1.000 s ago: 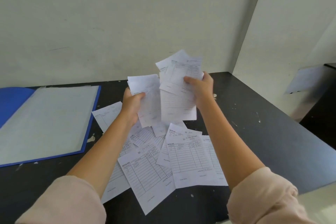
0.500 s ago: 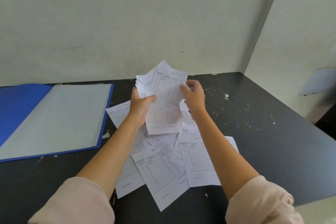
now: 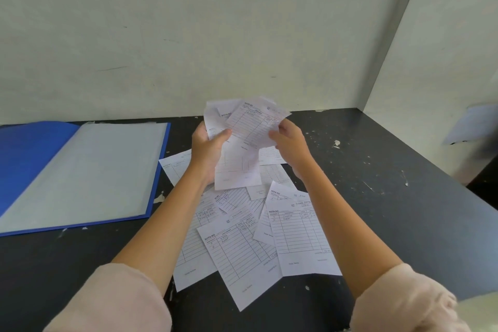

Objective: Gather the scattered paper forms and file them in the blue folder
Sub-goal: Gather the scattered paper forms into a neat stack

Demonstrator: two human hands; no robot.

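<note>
Above the middle of the dark table I hold an uneven bundle of white ruled paper forms (image 3: 244,140). My left hand (image 3: 208,151) grips its left side, thumb on top. My right hand (image 3: 289,143) pinches the right edge of the top sheet. Under my forearms, several more forms (image 3: 239,248) lie scattered and overlapping. The blue folder (image 3: 35,153) lies open at the left, a clear plastic sleeve (image 3: 89,170) covering its right half.
The dark table (image 3: 404,213) is scuffed with white specks and meets pale walls at the back and right. A sheet of paper (image 3: 474,122) hangs on the right wall. The table's right edge drops off beyond it.
My two hands, each holding forms a second ago, have come together. The sheets are now one bundle, and my right hand has shifted onto the top sheet's edge.
</note>
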